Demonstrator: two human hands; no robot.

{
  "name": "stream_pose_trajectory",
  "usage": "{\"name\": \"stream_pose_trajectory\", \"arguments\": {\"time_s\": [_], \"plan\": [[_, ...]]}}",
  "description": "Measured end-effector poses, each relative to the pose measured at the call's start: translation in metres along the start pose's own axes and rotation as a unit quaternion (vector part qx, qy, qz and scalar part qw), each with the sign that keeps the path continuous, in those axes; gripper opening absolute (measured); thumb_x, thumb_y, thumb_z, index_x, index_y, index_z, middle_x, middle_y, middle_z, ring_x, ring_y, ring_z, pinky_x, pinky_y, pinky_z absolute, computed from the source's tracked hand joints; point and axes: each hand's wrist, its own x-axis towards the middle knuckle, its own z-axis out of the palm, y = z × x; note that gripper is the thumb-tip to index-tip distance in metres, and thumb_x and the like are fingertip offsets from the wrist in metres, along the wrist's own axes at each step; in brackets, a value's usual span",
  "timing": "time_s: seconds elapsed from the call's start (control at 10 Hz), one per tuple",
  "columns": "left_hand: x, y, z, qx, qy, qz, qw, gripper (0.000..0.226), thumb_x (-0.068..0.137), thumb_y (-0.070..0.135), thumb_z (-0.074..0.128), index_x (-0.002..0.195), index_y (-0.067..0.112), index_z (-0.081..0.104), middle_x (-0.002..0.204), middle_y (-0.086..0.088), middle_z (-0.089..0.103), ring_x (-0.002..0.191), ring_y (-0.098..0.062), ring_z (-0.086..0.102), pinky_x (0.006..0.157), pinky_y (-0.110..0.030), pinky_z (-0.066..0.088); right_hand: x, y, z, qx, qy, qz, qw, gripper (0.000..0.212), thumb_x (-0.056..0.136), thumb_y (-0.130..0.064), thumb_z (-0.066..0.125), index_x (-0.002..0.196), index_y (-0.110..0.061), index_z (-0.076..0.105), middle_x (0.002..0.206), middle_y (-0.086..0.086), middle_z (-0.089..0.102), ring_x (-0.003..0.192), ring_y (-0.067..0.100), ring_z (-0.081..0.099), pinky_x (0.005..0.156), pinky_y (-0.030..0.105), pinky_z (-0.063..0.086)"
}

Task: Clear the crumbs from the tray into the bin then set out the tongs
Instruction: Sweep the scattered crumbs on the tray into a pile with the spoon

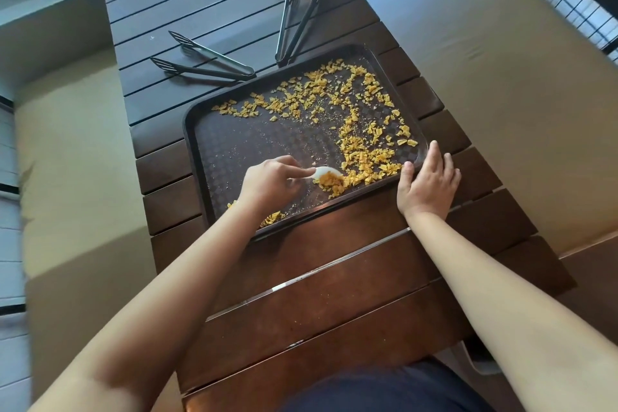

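Still pretty early in the job from where I'm standing. The tray (200, 130) sits on the slatted wooden surface (317, 278) and most of the crumbs (364, 150) are still on it — a band along the far edge, a thick run down the right side, plus a small clump at the near edge by the left wrist. The near-left part of the tray looks mostly swept, just fine specks left. No bin anywhere that I can see, so nothing looks dumped yet as far as I can tell. The left hand (271, 182) has its fingers (294, 174) curled round the handle of a white spoon (326, 174), and the bowl is down on the tray, right up against a little heap of crumbs at the near right. The right hand (429, 182) lies flat and relaxed on the tray's near-right corner, thumb on the rim, holding nothing — looks like it's just steadying the tray. Both pairs of tongs (207, 58) (299, 18) lie on the surface just past the tray's far edge, well away from either hand, untouched.
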Motion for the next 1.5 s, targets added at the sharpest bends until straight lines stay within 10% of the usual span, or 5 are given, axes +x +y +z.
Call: {"name": "stream_pose_trajectory", "arguments": {"time_s": [0.2, 0.5, 1.2, 1.5], "plan": [[0.008, -0.018, 0.001, -0.040, 0.084, -0.141, 0.986, 0.025, 0.093, 0.027, 0.054, 0.112, 0.038, 0.067, 0.111, 0.014, 0.065, 0.087, -0.012, 0.061, 0.064, -0.024, 0.039, 0.000, -0.001, -0.001, 0.000, -0.004, 0.000, 1.000, 0.067, 0.090, -0.045, 0.024, 0.146, -0.009, 0.023, 0.146, 0.013, 0.037, 0.139, 0.030, 0.023, 0.113, 0.047, 0.012], [-0.015, -0.003, 0.005, -0.008, -0.004, -0.026, 1.000, 0.025, 0.090, 0.027, 0.056, 0.109, 0.039, 0.068, 0.109, 0.014, 0.066, 0.091, -0.015, 0.063, 0.071, -0.026, 0.043, 0.000, -0.001, -0.002, -0.001, -0.005, 0.001, 1.000, 0.067, 0.090, -0.045, 0.024, 0.146, -0.010, 0.022, 0.147, 0.013, 0.036, 0.140, 0.029, 0.023, 0.113, 0.047, 0.012], [0.004, 0.017, 0.002, 0.073, -0.026, -0.018, 0.997, 0.027, 0.093, 0.048, 0.045, 0.114, 0.047, 0.062, 0.110, 0.017, 0.062, 0.093, -0.010, 0.062, 0.063, -0.024, 0.034, 0.000, -0.001, -0.002, -0.002, -0.009, 0.002, 1.000, 0.067, 0.090, -0.045, 0.024, 0.146, -0.009, 0.022, 0.147, 0.013, 0.036, 0.139, 0.030, 0.023, 0.113, 0.047, 0.012], [0.009, 0.015, 0.002, 0.018, -0.005, -0.032, 0.999, 0.025, 0.093, 0.037, 0.050, 0.114, 0.041, 0.065, 0.111, 0.012, 0.063, 0.094, -0.012, 0.059, 0.083, -0.033, 0.030, -0.001, -0.002, -0.004, -0.001, -0.009, -0.001, 1.000, 0.067, 0.089, -0.044, 0.025, 0.146, -0.008, 0.022, 0.147, 0.014, 0.036, 0.139, 0.031, 0.023, 0.113, 0.047, 0.012]]}}
